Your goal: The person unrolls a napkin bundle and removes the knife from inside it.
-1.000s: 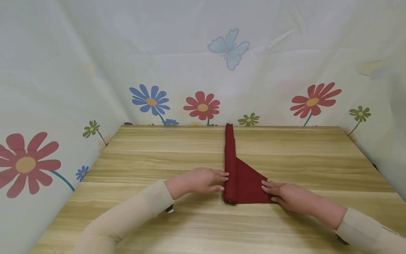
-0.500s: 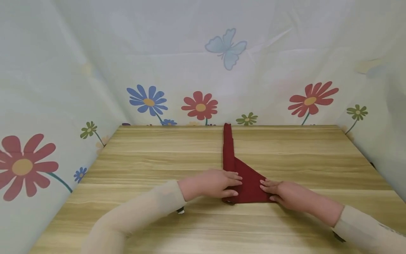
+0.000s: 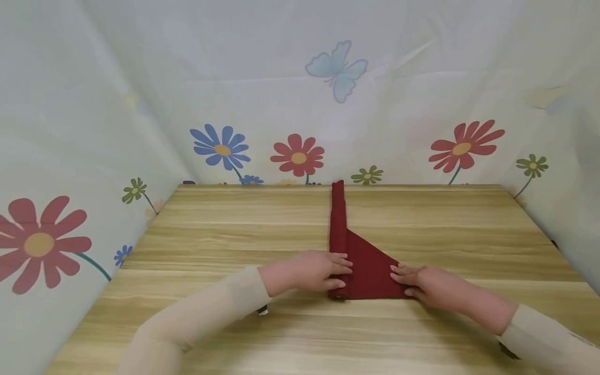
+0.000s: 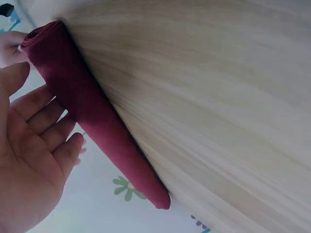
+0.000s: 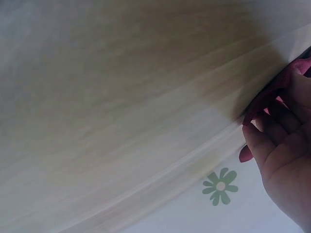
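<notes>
**A:** What are the hands on rn?

**B:** From my remote seat: both on a dark red cloth (image 3: 363, 265) lying mid-table on the wood table (image 3: 234, 229). The cloth's left edge is rolled into a long tube running from the near side to the far edge; an unrolled triangular flap spreads right of the roll at the near end.

**A:** Left hand?

**B:** Left hand (image 3: 315, 270) lies palm-down, fingers (image 3: 341, 263) straight and close together, tips resting on top of the roll near its near end. Not gripping, flat contact only. In the left wrist view the hand (image 4: 29, 160) shows a relaxed, spread palm right beside the roll (image 4: 92, 116).

**A:** Right?

**B:** Right hand (image 3: 428, 284) also flat, fingers extended, tips pressing the flap's right corner to the table. In the right wrist view the fingers (image 5: 272, 131) look lightly bent over the cloth edge (image 5: 272, 92); can't tell if they pinch it.

**A:** Vs earlier?

**B:** 1 s ago the left fingertips only touched the roll's left side; they've since come up onto it. The roll's near end sits slightly further right, so the flap is a bit narrower. Right hand approx. same spot. Cloth otherwise in the same place.

**A:** Surroundings?

**B:** Floral-print sheet (image 3: 300, 104) w/ a butterfly, hung on the left, far and right sides.
</notes>
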Available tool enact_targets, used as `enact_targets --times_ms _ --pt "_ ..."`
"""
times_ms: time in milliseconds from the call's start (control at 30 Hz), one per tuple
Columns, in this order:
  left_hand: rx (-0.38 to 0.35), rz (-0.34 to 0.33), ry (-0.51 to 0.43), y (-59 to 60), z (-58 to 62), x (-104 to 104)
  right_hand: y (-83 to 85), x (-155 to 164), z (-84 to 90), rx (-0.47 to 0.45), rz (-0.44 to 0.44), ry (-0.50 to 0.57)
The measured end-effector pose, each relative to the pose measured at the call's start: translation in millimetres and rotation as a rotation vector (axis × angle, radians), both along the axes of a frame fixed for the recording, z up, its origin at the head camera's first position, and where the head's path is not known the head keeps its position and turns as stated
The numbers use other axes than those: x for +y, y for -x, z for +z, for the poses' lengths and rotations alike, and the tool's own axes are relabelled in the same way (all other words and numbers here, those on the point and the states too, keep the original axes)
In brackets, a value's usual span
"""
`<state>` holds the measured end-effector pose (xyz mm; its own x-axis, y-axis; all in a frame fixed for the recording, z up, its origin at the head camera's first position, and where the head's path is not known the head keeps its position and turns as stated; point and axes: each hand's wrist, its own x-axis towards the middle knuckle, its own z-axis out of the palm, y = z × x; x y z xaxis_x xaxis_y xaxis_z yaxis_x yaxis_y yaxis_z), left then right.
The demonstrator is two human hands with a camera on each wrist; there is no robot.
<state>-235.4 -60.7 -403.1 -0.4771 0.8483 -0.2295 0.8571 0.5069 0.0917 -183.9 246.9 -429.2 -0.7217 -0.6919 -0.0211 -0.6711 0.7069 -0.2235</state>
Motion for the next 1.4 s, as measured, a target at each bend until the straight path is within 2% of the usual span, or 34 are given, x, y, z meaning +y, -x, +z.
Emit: enact_targets --times_ms 300,733,933,1400 --pt "-0.017 0.035 -0.034 -1.8 8.6 -8.9 -1.0 2.7 0.2 0.003 0.005 0.007" --pt "-0.003 0.083 -0.076 -2.3 7.2 -19.3 -3.8 9.7 -0.3 0.011 -0.010 0.001" --pt "-0.004 0.082 -0.093 -3.8 8.6 -22.2 -3.8 14.2 -1.2 0.015 0.003 0.011" --pt "-0.046 0.105 -0.131 -2.4 6.4 -31.5 -0.8 22.5 -6.4 0.052 0.037 0.039"
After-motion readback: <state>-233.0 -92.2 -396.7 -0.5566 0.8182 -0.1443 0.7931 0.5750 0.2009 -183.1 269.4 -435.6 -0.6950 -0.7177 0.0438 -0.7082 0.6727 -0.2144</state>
